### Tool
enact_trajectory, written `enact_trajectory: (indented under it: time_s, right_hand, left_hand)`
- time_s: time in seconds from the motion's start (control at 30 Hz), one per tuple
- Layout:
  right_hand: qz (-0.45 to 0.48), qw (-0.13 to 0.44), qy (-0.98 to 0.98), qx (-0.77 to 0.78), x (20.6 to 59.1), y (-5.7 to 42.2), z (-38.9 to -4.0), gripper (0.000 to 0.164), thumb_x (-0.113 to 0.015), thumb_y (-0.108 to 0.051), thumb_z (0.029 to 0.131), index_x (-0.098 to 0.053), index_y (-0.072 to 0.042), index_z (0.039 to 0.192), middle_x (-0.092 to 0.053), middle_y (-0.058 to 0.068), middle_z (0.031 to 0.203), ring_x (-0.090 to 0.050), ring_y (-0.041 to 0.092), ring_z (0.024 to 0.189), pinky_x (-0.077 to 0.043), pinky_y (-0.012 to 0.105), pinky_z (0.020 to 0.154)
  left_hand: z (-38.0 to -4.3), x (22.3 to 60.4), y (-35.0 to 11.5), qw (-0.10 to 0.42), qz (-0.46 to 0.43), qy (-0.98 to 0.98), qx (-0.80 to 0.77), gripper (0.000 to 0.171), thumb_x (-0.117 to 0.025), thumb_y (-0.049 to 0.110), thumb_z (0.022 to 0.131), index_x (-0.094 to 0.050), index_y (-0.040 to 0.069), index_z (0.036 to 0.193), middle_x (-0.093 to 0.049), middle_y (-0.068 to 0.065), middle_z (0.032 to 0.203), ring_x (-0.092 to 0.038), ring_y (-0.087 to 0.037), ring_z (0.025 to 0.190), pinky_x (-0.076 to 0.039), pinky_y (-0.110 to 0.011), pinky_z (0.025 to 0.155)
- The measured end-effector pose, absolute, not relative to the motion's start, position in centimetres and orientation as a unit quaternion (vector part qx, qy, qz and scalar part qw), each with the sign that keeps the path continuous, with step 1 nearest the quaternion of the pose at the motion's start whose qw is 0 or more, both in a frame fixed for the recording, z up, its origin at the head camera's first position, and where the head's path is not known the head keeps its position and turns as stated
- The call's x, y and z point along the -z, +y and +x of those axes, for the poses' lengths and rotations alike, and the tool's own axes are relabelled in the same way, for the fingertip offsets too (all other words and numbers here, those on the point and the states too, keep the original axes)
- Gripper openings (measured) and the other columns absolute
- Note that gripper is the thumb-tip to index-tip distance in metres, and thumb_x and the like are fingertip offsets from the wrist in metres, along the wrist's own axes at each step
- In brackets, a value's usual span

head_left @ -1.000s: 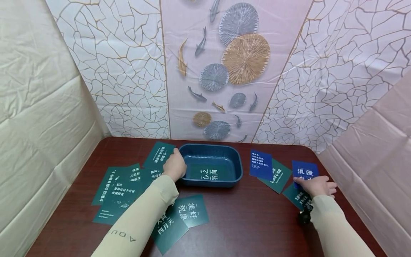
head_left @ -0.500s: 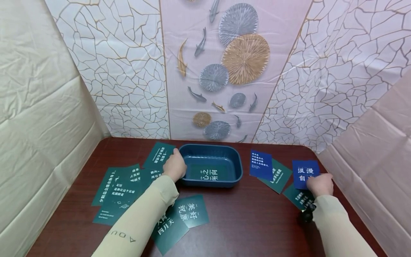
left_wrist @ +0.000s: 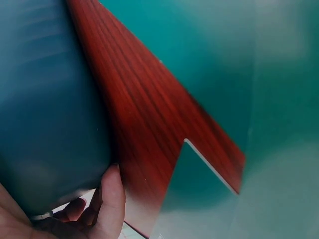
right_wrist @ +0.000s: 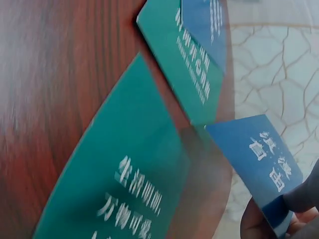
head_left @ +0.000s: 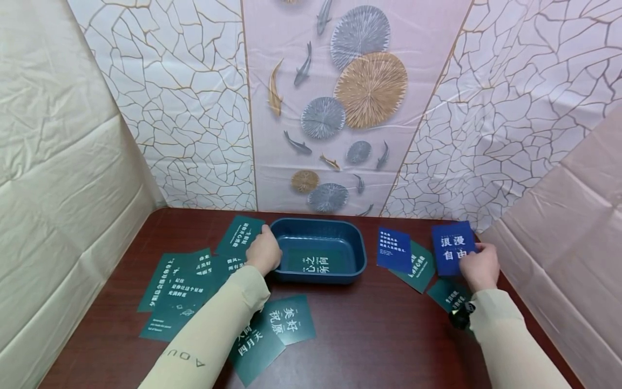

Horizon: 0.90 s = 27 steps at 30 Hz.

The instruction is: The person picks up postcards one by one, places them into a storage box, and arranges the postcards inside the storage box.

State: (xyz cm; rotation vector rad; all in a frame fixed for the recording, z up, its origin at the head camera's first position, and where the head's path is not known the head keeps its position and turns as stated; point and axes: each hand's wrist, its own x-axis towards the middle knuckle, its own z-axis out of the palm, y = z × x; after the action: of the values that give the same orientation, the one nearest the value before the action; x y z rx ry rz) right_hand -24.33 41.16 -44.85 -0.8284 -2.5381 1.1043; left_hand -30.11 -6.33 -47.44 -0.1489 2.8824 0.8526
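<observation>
In the head view my right hand (head_left: pixel 480 266) pinches a blue card (head_left: pixel 453 246) with white characters by its lower right edge. The right wrist view shows that card (right_wrist: pixel 264 159) tilted up off the table between thumb and fingers. Below it lies a green card (head_left: pixel 448 294). My left hand (head_left: pixel 264 252) grips the left rim of a dark blue plastic tray (head_left: pixel 359 254); the left wrist view has the fingers (left_wrist: pixel 112 199) curled at the tray's wall (left_wrist: pixel 55 109). Inside the tray lies a green card (head_left: pixel 316 260).
Right of the tray a blue card (head_left: pixel 393 248) overlaps a green card (head_left: pixel 421 267). Several green cards (head_left: pixel 180 286) spread over the left of the brown table (head_left: pixel 369 335), and two more, one a green card (head_left: pixel 291 319), lie in front of the tray. A patterned cloth (head_left: pixel 311 162) hangs behind.
My right hand has closed on the blue card's edge and lifted it, shifting it slightly up and left in the head view. The left hand and the tray stay in place.
</observation>
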Motion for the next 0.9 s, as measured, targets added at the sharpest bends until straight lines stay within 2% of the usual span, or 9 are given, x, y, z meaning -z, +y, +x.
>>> enact_trajectory:
  time_s: [0.17,0.33,0.47,0.57,0.9]
  right_hand:
    - [-0.234,0.155,-0.881,-0.380,45.0,38.9,-25.3,0.042,-0.032,-0.011,0.100,-0.038,0.007,0.138,-0.049,0.028,0.119,-0.049,0.037,0.101,-0.042,0.043,0.079]
    - [-0.192,0.137,-0.871,-0.431,44.2,35.9,-25.6,0.041,-0.033,-0.015,0.103,-0.037,0.002,0.140,-0.052,0.023,0.115,-0.056,0.026,0.088,-0.047,0.029,0.061]
    - [-0.153,0.127,-0.867,-0.457,43.1,33.5,-25.7,0.040,-0.034,-0.018,0.104,-0.038,0.000,0.140,-0.056,0.024,0.115,-0.059,0.026,0.088,-0.048,0.027,0.065]
    - [-0.120,0.126,-0.870,-0.461,42.4,31.7,-25.8,0.038,-0.036,-0.017,0.104,-0.039,0.000,0.138,-0.058,0.025,0.114,-0.060,0.028,0.091,-0.048,0.028,0.069]
    - [-0.033,0.133,-0.880,-0.456,41.5,27.2,-26.3,0.033,-0.041,-0.012,0.103,-0.045,0.001,0.133,-0.059,0.023,0.105,-0.057,0.030,0.090,-0.047,0.030,0.072]
  left_hand:
    - [-30.1,47.5,-6.4,0.067,-0.051,0.956,-0.281,0.073,-0.059,0.018,0.094,-0.016,0.000,0.150,-0.056,-0.022,0.125,-0.061,-0.037,0.100,-0.050,-0.053,0.081]
    - [-30.1,47.4,-6.3,0.068,-0.051,0.957,-0.279,0.073,-0.058,0.018,0.095,-0.015,0.000,0.151,-0.058,-0.022,0.123,-0.062,-0.036,0.094,-0.051,-0.052,0.078]
    - [-30.1,47.4,-6.3,0.070,-0.049,0.956,-0.279,0.074,-0.057,0.017,0.095,-0.014,0.000,0.152,-0.058,-0.022,0.122,-0.062,-0.035,0.089,-0.051,-0.051,0.076]
    - [-30.1,47.3,-6.3,0.071,-0.049,0.956,-0.280,0.074,-0.057,0.017,0.095,-0.013,0.000,0.152,-0.057,-0.022,0.123,-0.062,-0.035,0.091,-0.051,-0.052,0.077]
    - [-30.1,47.5,-6.4,0.069,-0.046,0.958,-0.276,0.073,-0.057,0.018,0.095,-0.013,0.000,0.152,-0.059,-0.022,0.120,-0.063,-0.034,0.088,-0.051,-0.051,0.074]
